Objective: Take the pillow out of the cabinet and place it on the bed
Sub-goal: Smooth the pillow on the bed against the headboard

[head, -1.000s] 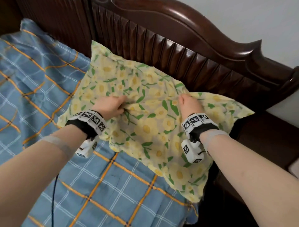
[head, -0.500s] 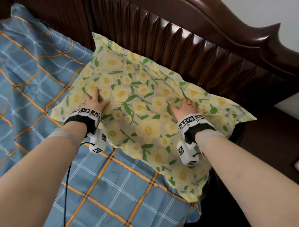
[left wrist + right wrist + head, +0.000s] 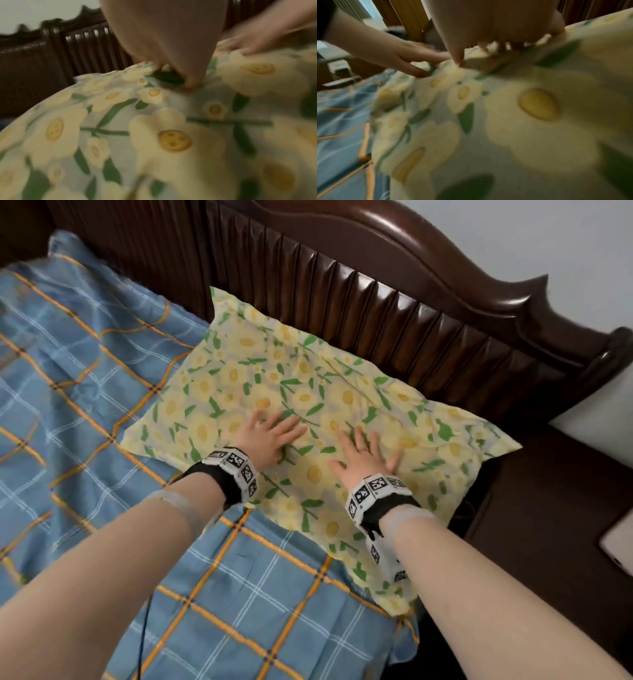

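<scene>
The pillow (image 3: 308,392), pale yellow with yellow flowers and green leaves, lies flat on the bed (image 3: 85,378) against the dark wooden headboard (image 3: 394,313). My left hand (image 3: 267,433) rests palm down on the pillow's middle with fingers spread. My right hand (image 3: 366,453) lies flat beside it, fingers straight and spread on the cover. Both wrist views are blurred: the left hand (image 3: 171,47) and the right hand (image 3: 496,33) press into the pillow (image 3: 154,135) fabric (image 3: 522,121), and each view shows the other hand nearby.
A blue checked sheet with orange lines covers the bed to the left and front. Right of the bed stands a dark nightstand (image 3: 555,508) with a light flat object (image 3: 616,542) at its edge. A thin black cable (image 3: 142,638) hangs under my left forearm.
A second ago both hands gripped bunched pillow fabric. They let go, spread flat apart on the pillow, and have now slid closer together toward its middle.
</scene>
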`<state>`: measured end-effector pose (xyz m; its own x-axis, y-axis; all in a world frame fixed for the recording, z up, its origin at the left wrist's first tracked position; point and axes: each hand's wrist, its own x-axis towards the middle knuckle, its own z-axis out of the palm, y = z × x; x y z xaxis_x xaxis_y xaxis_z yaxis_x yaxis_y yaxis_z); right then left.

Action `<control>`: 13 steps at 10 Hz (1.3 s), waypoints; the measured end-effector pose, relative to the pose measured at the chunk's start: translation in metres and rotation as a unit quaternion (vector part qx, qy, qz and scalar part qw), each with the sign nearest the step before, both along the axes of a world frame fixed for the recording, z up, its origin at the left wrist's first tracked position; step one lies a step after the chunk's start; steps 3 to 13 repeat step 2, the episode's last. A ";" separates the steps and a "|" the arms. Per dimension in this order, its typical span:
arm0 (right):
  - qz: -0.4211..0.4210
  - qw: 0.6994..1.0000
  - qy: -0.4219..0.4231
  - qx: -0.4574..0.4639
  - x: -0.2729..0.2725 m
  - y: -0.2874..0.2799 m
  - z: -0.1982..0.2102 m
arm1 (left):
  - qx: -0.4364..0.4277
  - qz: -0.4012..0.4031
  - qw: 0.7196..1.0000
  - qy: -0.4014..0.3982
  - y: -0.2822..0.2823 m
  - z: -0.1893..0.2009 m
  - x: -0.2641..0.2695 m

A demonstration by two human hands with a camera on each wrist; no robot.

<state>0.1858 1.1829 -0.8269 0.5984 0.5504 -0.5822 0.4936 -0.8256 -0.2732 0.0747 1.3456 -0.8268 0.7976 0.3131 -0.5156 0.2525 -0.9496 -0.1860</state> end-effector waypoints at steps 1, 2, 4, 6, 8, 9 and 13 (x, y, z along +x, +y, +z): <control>-0.236 0.971 0.017 -0.032 0.010 -0.015 0.007 | 0.021 0.217 0.975 0.048 0.004 0.012 -0.007; -0.248 0.957 0.031 0.150 0.016 -0.027 0.051 | -0.009 0.283 0.959 0.000 0.001 0.039 -0.025; -0.248 0.957 0.031 0.150 0.016 -0.027 0.051 | -0.009 0.283 0.959 0.000 0.001 0.039 -0.025; -0.248 0.957 0.031 0.150 0.016 -0.027 0.051 | -0.009 0.283 0.959 0.000 0.001 0.039 -0.025; -0.248 0.957 0.031 0.150 0.016 -0.027 0.051 | -0.009 0.283 0.959 0.000 0.001 0.039 -0.025; -0.248 0.957 0.031 0.150 0.016 -0.027 0.051 | -0.009 0.283 0.959 0.000 0.001 0.039 -0.025; -0.248 0.957 0.031 0.150 0.016 -0.027 0.051 | -0.009 0.283 0.959 0.000 0.001 0.039 -0.025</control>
